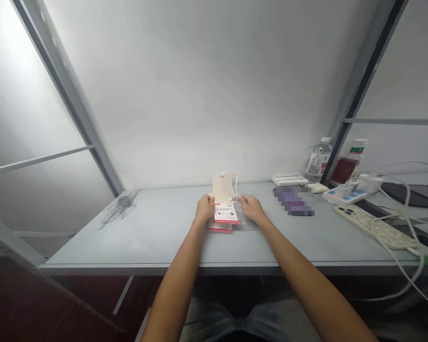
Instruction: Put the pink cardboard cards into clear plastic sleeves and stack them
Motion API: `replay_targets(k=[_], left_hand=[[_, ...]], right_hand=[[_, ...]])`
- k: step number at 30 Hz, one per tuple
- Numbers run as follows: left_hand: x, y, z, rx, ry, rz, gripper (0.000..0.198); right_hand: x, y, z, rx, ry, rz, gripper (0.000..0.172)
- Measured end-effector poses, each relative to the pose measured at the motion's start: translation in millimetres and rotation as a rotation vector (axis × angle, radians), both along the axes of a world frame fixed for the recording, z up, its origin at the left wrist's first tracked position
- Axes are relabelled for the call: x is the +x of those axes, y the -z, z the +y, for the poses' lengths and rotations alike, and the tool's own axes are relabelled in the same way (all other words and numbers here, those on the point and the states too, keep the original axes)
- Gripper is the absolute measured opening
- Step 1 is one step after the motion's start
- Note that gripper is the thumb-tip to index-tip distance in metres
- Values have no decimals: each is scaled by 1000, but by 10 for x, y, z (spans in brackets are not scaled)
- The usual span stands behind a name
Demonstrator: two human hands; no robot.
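My left hand [204, 209] is closed on the left edge of a folded card packet, near where its cream flap [222, 187] meets a white printed panel [226, 213] with a red lower edge. A second red-edged packet [220, 229] shows partly from underneath; the rest of it is covered. Behind the cream flap and to its right, a clear plastic bag [236, 178] catches the light. My right hand [253, 208] pinches the bag at its right side. Both hands are just above the tabletop, close to its middle.
On the desk [157, 232], a crumpled clear bag with dark lines [119, 208] lies at left. To the right are a purple item [294, 203], a white box [290, 180], a water bottle [319, 160], a power strip [345, 194], a patterned phone case [374, 227] and loose white cables [410, 285].
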State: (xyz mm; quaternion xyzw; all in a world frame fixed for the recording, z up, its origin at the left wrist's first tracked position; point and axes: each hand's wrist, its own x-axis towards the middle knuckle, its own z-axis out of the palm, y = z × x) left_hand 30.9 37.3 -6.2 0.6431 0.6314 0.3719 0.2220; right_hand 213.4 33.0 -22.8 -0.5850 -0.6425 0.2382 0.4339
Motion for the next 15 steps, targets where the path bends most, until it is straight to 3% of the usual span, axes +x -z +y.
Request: replay_targets(k=[3, 7, 10, 15], left_hand=[[-65, 3, 29, 11, -42, 35, 21], [-369, -20, 91, 1, -231, 73, 22], [-695, -44, 112, -133, -332, 155, 22], [-1154, -49, 53, -299, -367, 213, 11]], right_hand=[[72, -21, 23, -10, 64, -63, 34], [351, -25, 56, -57, 260, -104, 39], [557, 2, 68, -138, 348, -234, 37], [622, 28, 70, -236, 409, -398, 40]])
